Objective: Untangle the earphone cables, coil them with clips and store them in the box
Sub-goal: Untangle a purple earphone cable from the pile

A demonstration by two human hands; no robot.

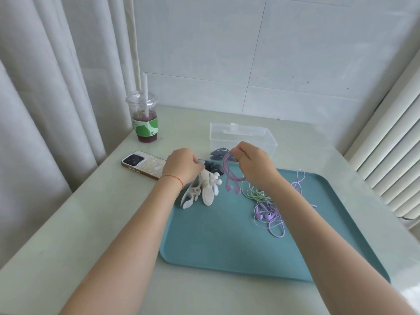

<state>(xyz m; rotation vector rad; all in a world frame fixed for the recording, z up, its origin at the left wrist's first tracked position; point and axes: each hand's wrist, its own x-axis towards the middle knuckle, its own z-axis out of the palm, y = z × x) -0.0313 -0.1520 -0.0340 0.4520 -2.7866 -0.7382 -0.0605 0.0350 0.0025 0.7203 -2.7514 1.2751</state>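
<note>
While our right hand (254,164) pinches a coiled pink earphone cable (229,176) at centre frame, our left hand's (181,167) curled fingers grip white plastic clips (204,189); dark clips (219,153) lie inside the clear plastic box (243,139) above the teal tray (216,235).

A pale green worktop (109,223) with a glossy surface fills the lower part of the view. Behind it rises a wall (284,53) of large white tiles with thin dark joints. Left of the worktop hang pale, pleated curtains (45,87). Right of it stands a white ribbed radiator (391,151). Soft, even daylight lies over everything.
</note>
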